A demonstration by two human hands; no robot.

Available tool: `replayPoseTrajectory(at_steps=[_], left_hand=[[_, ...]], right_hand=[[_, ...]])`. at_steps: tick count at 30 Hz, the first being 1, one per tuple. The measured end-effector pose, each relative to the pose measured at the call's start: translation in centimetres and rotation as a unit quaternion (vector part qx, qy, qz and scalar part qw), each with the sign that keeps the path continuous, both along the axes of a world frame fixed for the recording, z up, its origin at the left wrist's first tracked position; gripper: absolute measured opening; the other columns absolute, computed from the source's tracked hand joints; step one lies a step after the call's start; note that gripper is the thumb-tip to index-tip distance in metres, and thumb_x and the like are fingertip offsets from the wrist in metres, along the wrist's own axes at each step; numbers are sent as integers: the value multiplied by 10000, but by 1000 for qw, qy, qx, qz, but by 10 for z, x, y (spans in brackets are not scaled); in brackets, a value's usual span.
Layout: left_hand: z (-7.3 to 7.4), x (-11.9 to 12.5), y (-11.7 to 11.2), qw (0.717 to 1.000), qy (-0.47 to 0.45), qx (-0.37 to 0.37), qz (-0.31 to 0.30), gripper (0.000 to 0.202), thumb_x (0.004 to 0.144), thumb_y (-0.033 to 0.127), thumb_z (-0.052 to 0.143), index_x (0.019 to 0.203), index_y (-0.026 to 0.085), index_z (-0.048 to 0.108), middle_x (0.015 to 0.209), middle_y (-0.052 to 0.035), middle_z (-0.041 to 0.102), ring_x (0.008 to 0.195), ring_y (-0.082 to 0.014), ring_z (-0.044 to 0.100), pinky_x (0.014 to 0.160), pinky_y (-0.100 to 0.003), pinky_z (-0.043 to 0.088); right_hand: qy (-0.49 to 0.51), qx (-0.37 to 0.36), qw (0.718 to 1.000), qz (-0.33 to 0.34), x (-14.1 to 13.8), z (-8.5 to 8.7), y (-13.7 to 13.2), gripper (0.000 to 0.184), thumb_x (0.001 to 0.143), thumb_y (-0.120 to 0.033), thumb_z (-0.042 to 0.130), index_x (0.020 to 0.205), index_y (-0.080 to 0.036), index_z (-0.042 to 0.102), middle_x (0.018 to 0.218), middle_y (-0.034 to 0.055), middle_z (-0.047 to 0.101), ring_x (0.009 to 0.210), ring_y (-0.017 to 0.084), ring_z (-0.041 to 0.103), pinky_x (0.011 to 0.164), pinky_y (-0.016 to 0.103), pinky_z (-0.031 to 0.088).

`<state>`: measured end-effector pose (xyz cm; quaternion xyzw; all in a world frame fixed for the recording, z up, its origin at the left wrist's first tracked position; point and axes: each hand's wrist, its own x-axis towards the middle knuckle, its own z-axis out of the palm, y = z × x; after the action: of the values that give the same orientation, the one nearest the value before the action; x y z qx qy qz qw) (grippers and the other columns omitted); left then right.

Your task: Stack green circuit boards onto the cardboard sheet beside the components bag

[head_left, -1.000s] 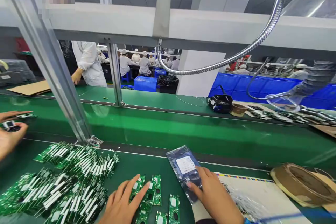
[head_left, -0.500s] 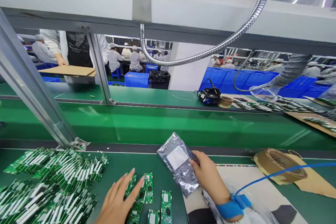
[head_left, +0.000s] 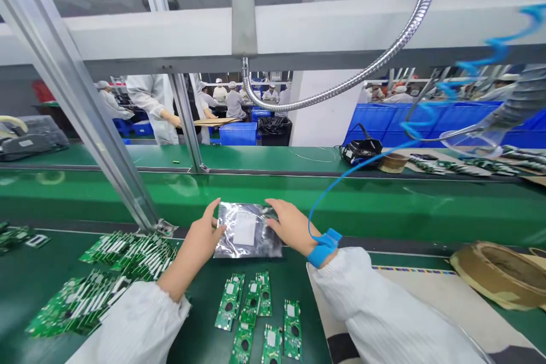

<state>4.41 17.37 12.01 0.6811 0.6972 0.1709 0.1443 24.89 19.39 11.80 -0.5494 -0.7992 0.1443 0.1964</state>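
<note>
Your left hand [head_left: 203, 237] and right hand [head_left: 289, 223] pinch the silver anti-static bag [head_left: 247, 230] by its side edges, keeping it flat | small green circuit boards [head_left: 256, 318] lie near on the green bench [head_left: 51, 273]

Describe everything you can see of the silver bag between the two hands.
The silver bag is a flat, shiny pouch of crinkled, see-through grey film with a white label near its middle. It is held roughly level at the far edge of the green table, in front of the conveyor belt. The left hand grips its left edge and the right hand its right edge, fingers over the top. What it contains cannot be made out. Several small green circuit boards lie on the table nearer the person, apart from it.
</note>
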Motion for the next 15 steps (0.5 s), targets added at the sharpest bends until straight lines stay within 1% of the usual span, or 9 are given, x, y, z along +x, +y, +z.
replayPoseTrajectory(at_steps=[2,4,7,9,10,11,13,15], left_hand=[[-7,-8,8,999,41,-3,27,403,886,269,491,1267,174,401,969,-46,640,737,-158,637,691,-360,533],[-16,-14,14,996,87,-14,30,342,874,280,516,1196,173,475,1006,-51,631,800,-173,635,712,-376,532],[-24,-20,15,987,156,-26,13,329,868,278,526,1180,177,494,1049,-60,622,862,-191,628,750,-398,523],[-26,-21,14,980,198,-23,6,309,864,280,529,1154,173,515,1058,-62,619,896,-203,619,777,-417,510],[-25,-20,13,976,216,-18,4,288,863,280,530,1127,168,531,1062,-64,616,920,-210,610,794,-430,500],[-24,-19,13,973,230,-11,2,262,862,279,530,1095,161,549,1067,-66,612,951,-219,596,814,-444,487],[-20,-13,14,970,245,2,-12,223,864,271,523,1044,149,571,1074,-71,605,1004,-235,569,843,-466,463],[-19,-2,16,970,236,4,-48,222,864,258,519,1053,152,571,1087,-73,599,1040,-246,549,866,-480,445]], right_hand=[[-32,-12,999,-9,10,-3,-3,390,852,-285,569,1217,-181,477,1262,85,501,1136,246,490,931,482,408],[-64,-40,997,-15,32,0,-12,411,827,-297,600,1204,-172,495,1224,88,539,1116,244,511,928,478,409],[-99,-86,990,-54,82,10,-31,428,776,-279,636,1173,-147,545,1163,123,599,1085,270,549,923,460,409],[-108,-105,983,-100,119,12,-47,452,741,-287,639,1162,-139,571,1162,159,604,1084,313,552,912,454,409],[-107,-110,980,-125,137,11,-56,476,715,-301,648,1160,-144,579,1169,167,600,1083,327,552,907,451,409],[-103,-112,977,-150,153,7,-66,514,677,-316,669,1159,-160,584,1177,164,598,1078,335,554,899,447,411],[-87,-112,971,-194,177,-7,-88,652,550,-323,743,1169,-201,581,1196,147,591,1076,344,554,880,436,425],[-62,-99,964,-238,188,-25,-109,816,391,-267,802,1176,-244,579,1224,127,576,1086,355,548,858,420,444]])
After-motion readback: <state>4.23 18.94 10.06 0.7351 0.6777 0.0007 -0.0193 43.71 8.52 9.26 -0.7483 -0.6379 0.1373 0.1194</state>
